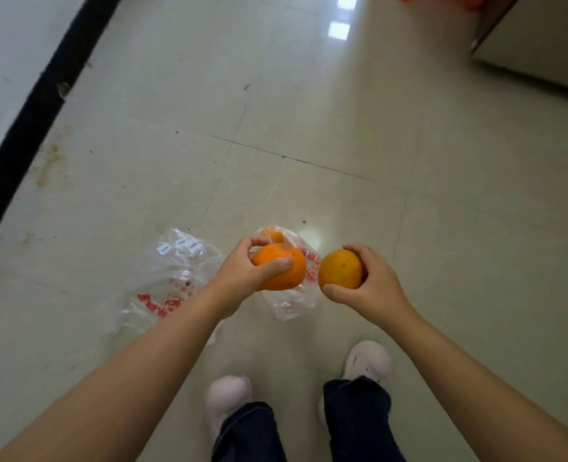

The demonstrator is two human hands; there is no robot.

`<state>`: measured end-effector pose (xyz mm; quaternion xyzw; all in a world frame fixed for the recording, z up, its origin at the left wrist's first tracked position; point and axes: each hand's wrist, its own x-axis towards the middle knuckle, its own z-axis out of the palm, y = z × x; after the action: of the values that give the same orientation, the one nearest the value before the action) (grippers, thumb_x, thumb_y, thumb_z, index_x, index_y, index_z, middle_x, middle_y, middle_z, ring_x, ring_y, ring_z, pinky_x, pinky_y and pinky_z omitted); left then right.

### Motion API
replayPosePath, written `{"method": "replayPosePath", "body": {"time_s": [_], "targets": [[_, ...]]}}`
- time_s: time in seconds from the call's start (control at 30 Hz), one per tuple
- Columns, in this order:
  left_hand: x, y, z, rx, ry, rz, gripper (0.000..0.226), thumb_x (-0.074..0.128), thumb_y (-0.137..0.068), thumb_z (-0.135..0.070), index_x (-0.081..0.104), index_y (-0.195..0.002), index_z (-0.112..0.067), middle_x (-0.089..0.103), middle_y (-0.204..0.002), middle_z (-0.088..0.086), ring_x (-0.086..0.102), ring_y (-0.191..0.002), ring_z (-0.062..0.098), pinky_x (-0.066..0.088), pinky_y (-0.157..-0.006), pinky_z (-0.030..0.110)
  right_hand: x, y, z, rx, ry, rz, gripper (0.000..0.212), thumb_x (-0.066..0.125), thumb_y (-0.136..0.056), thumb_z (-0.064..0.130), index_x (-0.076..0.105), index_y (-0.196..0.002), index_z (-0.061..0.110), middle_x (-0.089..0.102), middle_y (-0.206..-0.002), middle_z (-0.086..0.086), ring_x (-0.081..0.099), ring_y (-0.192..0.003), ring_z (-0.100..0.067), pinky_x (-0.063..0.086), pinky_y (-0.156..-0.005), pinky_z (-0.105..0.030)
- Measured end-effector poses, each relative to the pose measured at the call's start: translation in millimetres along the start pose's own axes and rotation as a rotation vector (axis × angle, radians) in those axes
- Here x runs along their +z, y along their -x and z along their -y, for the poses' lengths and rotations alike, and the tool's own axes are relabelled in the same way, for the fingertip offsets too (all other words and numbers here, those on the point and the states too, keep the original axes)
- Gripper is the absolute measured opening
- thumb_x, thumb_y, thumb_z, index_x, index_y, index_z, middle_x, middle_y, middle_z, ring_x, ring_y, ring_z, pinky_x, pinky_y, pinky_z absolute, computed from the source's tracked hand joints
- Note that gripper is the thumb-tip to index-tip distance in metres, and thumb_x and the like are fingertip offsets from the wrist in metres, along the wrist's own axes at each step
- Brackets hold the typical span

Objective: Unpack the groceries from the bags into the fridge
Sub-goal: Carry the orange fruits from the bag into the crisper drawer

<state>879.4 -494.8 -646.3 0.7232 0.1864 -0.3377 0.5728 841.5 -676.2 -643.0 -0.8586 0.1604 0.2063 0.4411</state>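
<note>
My left hand [242,271] grips a bright orange [284,273] above the floor. My right hand [371,285] grips a second, duller orange [339,268] just to its right; the two fruits are a little apart. Below them on the tiles lies a clear plastic bag with red print [289,301], and another orange [272,235] shows inside its far end. A second clear bag with red print [166,281] lies flat to the left, partly hidden by my left forearm.
The floor is pale glossy tile [309,111]. A black skirting strip [39,111] runs along the wall at left. A pale cabinet or appliance base [542,51] stands at top right, with something red-orange [442,0] at the top edge. My feet in light shoes [369,360] are below.
</note>
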Motion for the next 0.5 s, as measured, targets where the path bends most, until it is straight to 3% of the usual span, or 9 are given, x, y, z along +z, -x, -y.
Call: {"method": "replayPosePath", "body": {"time_s": [0.1,0.27,0.37,0.47,0.5], "targets": [[17,33,-76,0.006,0.015,0.071,0.036,0.067,-0.084,-0.025,0.045,-0.110,-0.017,0.048,-0.112,0.007,0.057,-0.078,0.014,0.055,-0.047,0.017,-69,32,45,-0.001,-0.035,-0.096,0.066,0.078,-0.068,0.012,0.047,-0.127,0.016,0.043,-0.109,0.005,0.045,-0.100,-0.011,0.037,-0.083,-0.022],[54,89,-210,0.070,-0.039,0.236,0.025,0.052,-0.092,-0.029,0.049,-0.112,-0.015,0.061,-0.094,0.007,0.067,-0.053,0.013,0.055,-0.048,0.019,-207,90,97,-0.027,-0.140,-0.255,0.075,0.075,-0.073,0.011,0.037,-0.136,0.025,0.034,-0.119,0.011,0.040,-0.108,-0.009,0.037,-0.088,-0.024],[90,127,-294,0.198,-0.133,0.262,0.027,0.060,-0.089,-0.018,0.049,-0.113,-0.014,0.055,-0.106,0.008,0.062,-0.075,0.015,0.054,-0.060,0.022,-291,126,119,-0.069,-0.244,-0.364,0.062,0.072,-0.075,0.005,0.042,-0.121,0.033,0.037,-0.119,0.008,0.042,-0.108,-0.012,0.038,-0.085,-0.025],[139,167,-375,0.435,-0.319,0.220,0.064,0.080,-0.068,-0.017,0.051,-0.124,-0.014,0.048,-0.114,0.005,0.052,-0.098,0.020,0.049,-0.073,0.026,-371,155,136,-0.105,-0.380,-0.474,0.053,0.069,-0.076,0.000,0.044,-0.110,0.031,0.043,-0.110,0.005,0.047,-0.100,-0.016,0.041,-0.074,-0.022],[156,179,-402,0.514,-0.370,0.219,0.066,0.081,-0.061,-0.019,0.052,-0.121,-0.017,0.048,-0.114,0.004,0.051,-0.099,0.019,0.047,-0.072,0.023,-398,161,140,-0.116,-0.435,-0.498,0.052,0.071,-0.074,0.001,0.045,-0.108,0.032,0.045,-0.104,0.006,0.048,-0.095,-0.016,0.042,-0.069,-0.020]]}}
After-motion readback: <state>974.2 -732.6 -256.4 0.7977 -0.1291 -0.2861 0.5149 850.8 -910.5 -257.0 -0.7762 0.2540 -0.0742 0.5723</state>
